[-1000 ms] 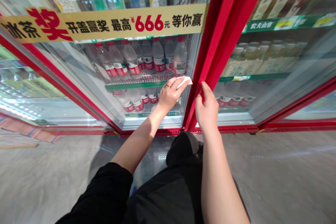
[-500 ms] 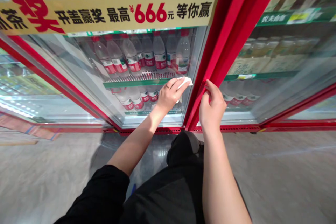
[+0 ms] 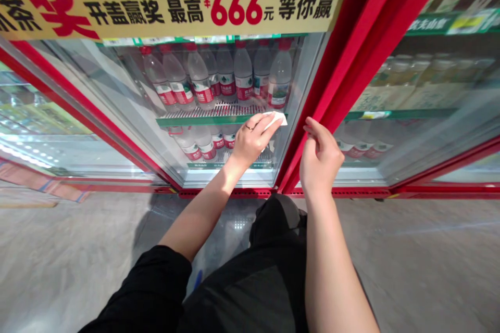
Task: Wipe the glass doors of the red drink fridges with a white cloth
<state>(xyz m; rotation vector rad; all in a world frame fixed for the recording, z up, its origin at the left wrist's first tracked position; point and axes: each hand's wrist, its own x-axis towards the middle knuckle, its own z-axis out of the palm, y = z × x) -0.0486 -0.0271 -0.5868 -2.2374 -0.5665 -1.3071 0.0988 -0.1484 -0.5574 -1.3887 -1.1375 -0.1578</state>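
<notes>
My left hand (image 3: 252, 138), a ring on one finger, is closed on a folded white tissue (image 3: 278, 118). It is at the glass door (image 3: 300, 88) of a red-framed drinks cooler, low on the right side of the pane; the tissue is partly covered by the fingers. To its right, my right hand (image 3: 322, 158) is at the red door frame (image 3: 326, 96). Its fingers are loosely bent with a gap to the thumb, and nothing shows in it. Whether the fingertips touch the frame I cannot tell.
Behind the glass, red-capped water bottles (image 3: 242, 73) stand on green-edged shelves (image 3: 203, 119). A yellow banner (image 3: 269, 8) crosses the door above. Another cooler door (image 3: 422, 140) lies to the right. My bent knee (image 3: 279, 218) is close to the cooler base, above the grey floor (image 3: 422, 260).
The view has shifted slightly, and the banner sits higher in it. My right hand has moved slightly right in the picture. My left hand stays at nearly the same place, still with the tissue.
</notes>
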